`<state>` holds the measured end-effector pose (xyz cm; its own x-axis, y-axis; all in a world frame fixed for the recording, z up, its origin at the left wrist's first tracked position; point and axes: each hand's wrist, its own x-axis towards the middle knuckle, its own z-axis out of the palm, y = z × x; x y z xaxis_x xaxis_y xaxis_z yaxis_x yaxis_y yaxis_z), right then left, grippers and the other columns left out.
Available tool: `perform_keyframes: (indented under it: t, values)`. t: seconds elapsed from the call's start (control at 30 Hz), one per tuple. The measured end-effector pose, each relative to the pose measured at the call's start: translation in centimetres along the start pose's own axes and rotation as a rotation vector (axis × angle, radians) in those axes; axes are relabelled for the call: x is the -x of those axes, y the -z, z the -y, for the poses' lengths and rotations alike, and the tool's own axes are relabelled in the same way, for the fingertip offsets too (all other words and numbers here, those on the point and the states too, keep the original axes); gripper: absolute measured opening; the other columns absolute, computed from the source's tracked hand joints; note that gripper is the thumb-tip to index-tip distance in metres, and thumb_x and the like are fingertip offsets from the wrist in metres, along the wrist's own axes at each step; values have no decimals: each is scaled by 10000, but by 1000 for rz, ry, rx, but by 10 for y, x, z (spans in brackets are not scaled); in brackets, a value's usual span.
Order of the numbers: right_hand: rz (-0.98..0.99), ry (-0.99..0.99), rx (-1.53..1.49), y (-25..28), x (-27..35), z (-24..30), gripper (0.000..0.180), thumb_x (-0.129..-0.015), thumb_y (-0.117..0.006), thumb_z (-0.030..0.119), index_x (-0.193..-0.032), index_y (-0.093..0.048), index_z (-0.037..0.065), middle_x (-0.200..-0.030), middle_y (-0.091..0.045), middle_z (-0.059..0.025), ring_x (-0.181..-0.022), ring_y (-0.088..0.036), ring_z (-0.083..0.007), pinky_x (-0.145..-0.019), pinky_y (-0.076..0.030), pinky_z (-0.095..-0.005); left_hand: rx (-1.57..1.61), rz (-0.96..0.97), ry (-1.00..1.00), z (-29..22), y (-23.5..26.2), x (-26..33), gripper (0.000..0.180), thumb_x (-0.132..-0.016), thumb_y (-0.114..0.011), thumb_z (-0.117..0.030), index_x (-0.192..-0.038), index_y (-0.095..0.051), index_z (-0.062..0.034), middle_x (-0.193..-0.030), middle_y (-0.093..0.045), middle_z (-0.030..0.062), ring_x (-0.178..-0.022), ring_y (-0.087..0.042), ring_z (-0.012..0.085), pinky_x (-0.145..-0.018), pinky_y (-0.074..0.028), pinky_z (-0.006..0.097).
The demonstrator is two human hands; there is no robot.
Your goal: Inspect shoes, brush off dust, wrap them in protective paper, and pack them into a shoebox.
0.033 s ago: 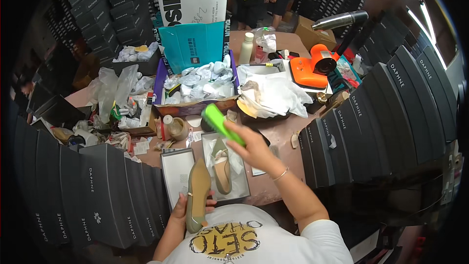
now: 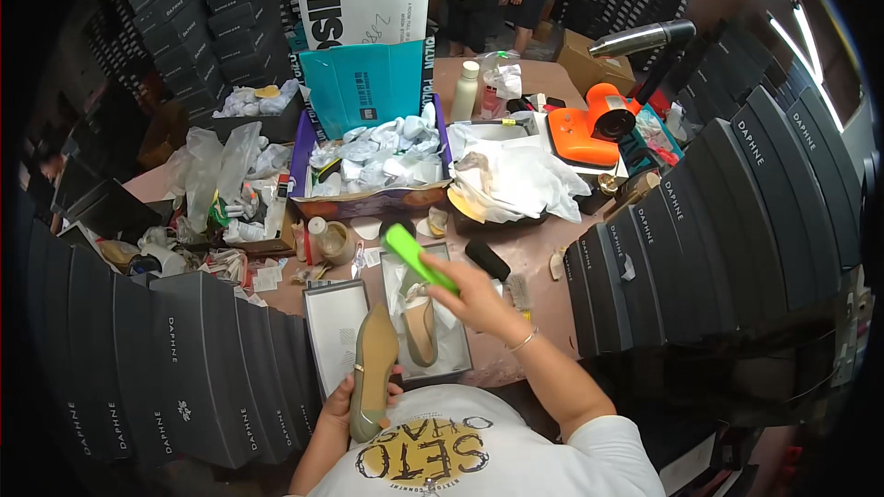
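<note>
My left hand is closed around an olive pointed flat shoe, its tan sole turned up and its toe pointing away from me. My right hand grips a bright green brush, held above the far end of an open shoebox. The brush's underside is hard to make out. Inside the box, on white tissue paper, lies a matching shoe with paper stuffed in it. The grey-edged box lid lies to the left of the box, partly behind the held shoe.
Dark shoeboxes stand stacked at left and right. Behind the work spot are a purple carton of crumpled paper, a jar and an orange device. A black brush-like object lies right of the open box.
My right hand and the green brush have shifted slightly down and left, uncovering the black object on the table. The shoe in my left hand has barely moved.
</note>
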<state>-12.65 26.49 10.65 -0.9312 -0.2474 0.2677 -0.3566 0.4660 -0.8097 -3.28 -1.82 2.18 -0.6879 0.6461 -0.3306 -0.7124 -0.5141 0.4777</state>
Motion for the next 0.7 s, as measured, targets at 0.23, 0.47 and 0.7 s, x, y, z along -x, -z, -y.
perform_keyframes:
  t: [0.23, 0.47, 0.7]
  values:
    - [310, -61, 37, -28, 64, 34, 469, -885, -605, 236, -1332, -486, 160, -920, -595, -151, -790, -600, -329, -697, -487, -396, 155, 63, 97, -7, 11, -10, 757, -702, -700, -322, -1308, -412, 29, -1189, -506, 197, -838, -597, 263, -731, -529, 349]
    - [-100, -274, 199, 7, 60, -59, 389, -871, -621, 206, -1243, -563, 109, -958, -623, -193, -878, -609, -353, -760, -479, -406, 54, 280, -50, -36, -14, -26, 815, -751, -652, -524, -1291, -422, 41, -1147, -500, 225, -786, -559, 234, -624, -488, 314]
    - [-93, -404, -62, -18, 63, -29, 432, -891, -599, 107, -1304, -505, 27, -1191, -606, -162, -1056, -584, -202, -897, -437, -302, 176, 238, -153, -41, -18, -37, 831, -839, -497, -652, -1318, -412, 22, -1128, -518, 239, -759, -566, 229, -614, -499, 302]
